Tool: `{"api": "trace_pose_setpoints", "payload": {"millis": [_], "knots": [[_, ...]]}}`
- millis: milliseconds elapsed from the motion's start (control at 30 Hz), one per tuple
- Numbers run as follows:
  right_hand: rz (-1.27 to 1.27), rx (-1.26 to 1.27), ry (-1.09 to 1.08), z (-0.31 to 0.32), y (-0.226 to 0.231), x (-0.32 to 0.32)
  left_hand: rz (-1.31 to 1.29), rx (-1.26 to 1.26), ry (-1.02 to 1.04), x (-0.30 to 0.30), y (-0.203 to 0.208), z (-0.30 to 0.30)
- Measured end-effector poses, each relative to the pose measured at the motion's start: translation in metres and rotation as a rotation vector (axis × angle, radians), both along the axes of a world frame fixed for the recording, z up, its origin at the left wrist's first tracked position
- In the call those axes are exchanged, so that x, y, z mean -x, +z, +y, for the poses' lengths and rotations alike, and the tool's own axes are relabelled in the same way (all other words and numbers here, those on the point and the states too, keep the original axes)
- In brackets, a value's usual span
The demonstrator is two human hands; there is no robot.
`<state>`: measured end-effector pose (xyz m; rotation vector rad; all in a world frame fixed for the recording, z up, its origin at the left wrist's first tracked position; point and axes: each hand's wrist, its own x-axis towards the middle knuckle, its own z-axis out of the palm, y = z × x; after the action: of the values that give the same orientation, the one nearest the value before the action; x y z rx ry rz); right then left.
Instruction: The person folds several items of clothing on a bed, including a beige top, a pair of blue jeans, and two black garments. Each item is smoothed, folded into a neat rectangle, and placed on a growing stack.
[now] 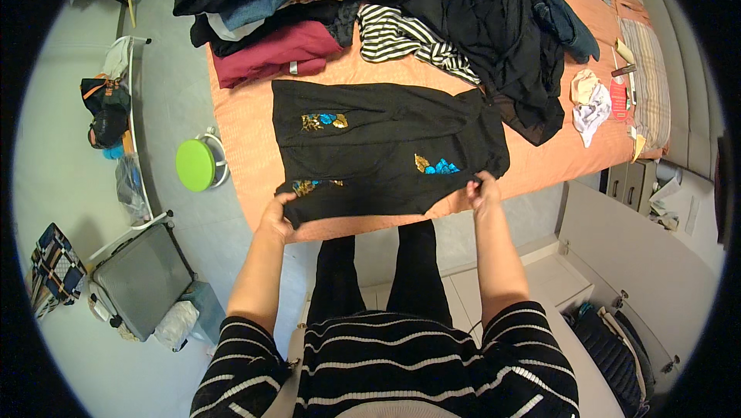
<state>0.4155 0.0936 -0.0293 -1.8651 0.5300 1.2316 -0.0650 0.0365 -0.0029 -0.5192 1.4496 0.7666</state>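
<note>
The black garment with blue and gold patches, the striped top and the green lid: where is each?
black garment (386, 148), head view, plain cloth at its middle
striped top (401, 36), head view, its striped body on the bed
green lid (194, 165), head view, middle of the round top

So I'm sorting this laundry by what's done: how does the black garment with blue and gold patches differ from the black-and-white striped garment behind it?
The black garment with blue and gold patches lies spread flat on the orange bed cover; the black-and-white striped garment lies crumpled. The left hand and right hand grip the patched one's near edge; no hand touches the striped one, which is partly under a black clothes heap. Both rest on the bed.
</note>
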Motion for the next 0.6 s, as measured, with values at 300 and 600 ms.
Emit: {"api": "trace_pose_setpoints", "payload": {"millis": [300, 600], "knots": [[-0.239, -0.034, 0.081, 0.130, 0.045, 0.020, 0.249, -0.131, 0.160, 0.006, 0.008, 0.112], [-0.294, -0.089, -0.003, 0.120, -0.034, 0.002, 1.231, -0.102, -0.495, -0.016, -0.042, 0.155]]}}
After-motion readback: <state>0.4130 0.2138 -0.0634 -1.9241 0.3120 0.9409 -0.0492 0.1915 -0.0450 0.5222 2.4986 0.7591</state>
